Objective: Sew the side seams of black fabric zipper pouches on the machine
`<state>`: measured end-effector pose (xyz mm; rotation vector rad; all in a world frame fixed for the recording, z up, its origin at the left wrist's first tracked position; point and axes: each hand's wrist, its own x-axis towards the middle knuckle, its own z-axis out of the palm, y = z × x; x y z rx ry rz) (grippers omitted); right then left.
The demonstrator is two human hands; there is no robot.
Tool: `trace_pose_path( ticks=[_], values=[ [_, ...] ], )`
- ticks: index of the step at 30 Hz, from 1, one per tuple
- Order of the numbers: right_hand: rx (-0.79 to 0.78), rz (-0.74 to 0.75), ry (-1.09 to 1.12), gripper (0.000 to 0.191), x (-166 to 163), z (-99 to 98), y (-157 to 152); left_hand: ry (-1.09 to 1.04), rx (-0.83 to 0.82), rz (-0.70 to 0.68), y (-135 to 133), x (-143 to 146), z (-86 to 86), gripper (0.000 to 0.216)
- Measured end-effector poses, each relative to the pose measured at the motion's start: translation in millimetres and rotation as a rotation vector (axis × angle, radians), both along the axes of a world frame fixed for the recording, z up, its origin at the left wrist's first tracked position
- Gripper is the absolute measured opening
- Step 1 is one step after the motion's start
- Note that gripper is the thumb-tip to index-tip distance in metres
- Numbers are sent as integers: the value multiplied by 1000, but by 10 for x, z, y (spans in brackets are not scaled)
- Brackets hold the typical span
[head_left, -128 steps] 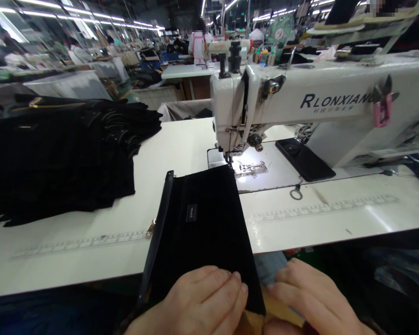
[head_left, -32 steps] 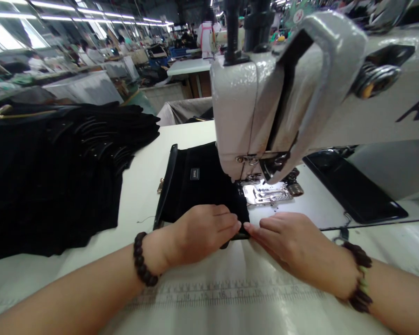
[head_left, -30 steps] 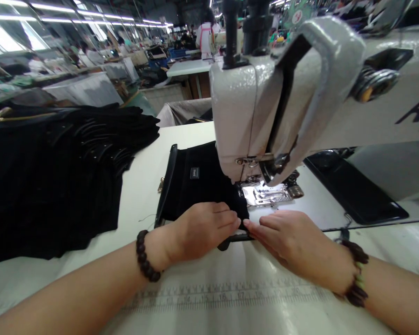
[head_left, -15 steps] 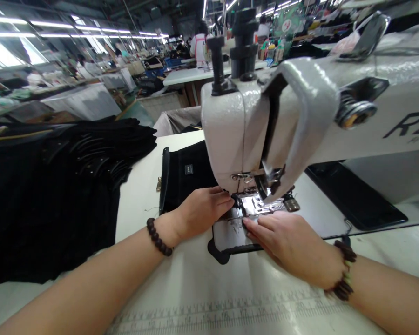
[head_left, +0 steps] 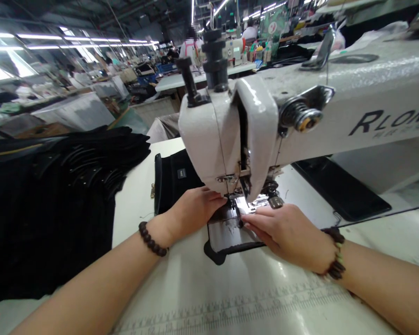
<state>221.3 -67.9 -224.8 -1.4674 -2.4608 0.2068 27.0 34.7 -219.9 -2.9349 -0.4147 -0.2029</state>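
Note:
A black velvet pouch with a small label and a gold zip pull lies on the white table, its near edge tucked under the presser foot of a white sewing machine. My left hand is closed over the pouch's near edge just left of the foot. My right hand lies flat with fingers stretched, its tips at the shiny needle plate beside the foot. Both wrists wear dark bead bracelets.
A big stack of black fabric pieces fills the table's left side. A black phone lies under the machine arm at the right. A printed ruler runs along the near table edge. Other workers and tables stand far behind.
Both hands pushed the pouch away from me, until its near edge sits under the presser foot. The shiny plate in front of the foot, earlier covered, now shows.

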Motion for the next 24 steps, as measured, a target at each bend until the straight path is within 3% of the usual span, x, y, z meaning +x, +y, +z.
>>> trace_pose_path(
  ticks=[7,11,13,16,19,24],
  values=[
    [-2,40,49,28,7,-10,-19,175,-224,324,240,-410,247,27],
    [10,77,42,29,15,14,-45,261,-348,376,-245,-496,361,26],
    [21,104,30,27,25,24,-66,258,-447,338,-615,-437,421,28],
    [73,138,2,23,32,23,-100,222,-455,226,-992,-286,466,27],
    [102,164,-22,20,30,11,-121,95,-373,211,-977,-162,400,24],
    [72,233,-52,20,41,14,-135,-132,-261,273,-697,-35,99,43]
  ],
)
